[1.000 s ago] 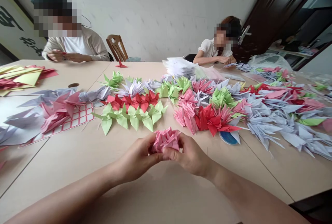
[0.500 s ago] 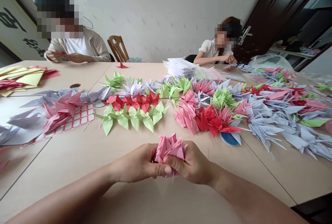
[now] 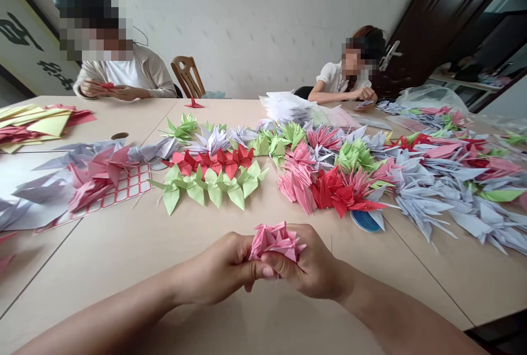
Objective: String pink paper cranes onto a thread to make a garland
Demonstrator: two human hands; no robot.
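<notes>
A bundle of pink folded paper cranes (image 3: 275, 241) is squeezed between both hands, its pointed tips sticking up. My left hand (image 3: 228, 267) is closed around the bundle's left side, thumb across the front. My right hand (image 3: 310, 264) grips the right side, its thumb pressed over the pink paper. The palms and lower part of the bundle are hidden. Just beyond lie a row of light green folded paper pieces (image 3: 213, 186) and a row of red ones (image 3: 214, 163). To their right is a cluster of red folded paper (image 3: 332, 190).
Many pale blue paper cranes (image 3: 424, 201) cover the right side. White packets (image 3: 288, 107) stand mid-table. Yellow and red paper sheets (image 3: 45, 124) lie far left, near pink folded pieces (image 3: 101, 174). Across the table (image 3: 197, 256) sit two people; the left person's hands (image 3: 111, 90) hold red paper.
Both my hands have lowered slightly with the pink bundle, which is pressed further down between the fingers. Across the table, the left person's hands have shifted with the red paper.
</notes>
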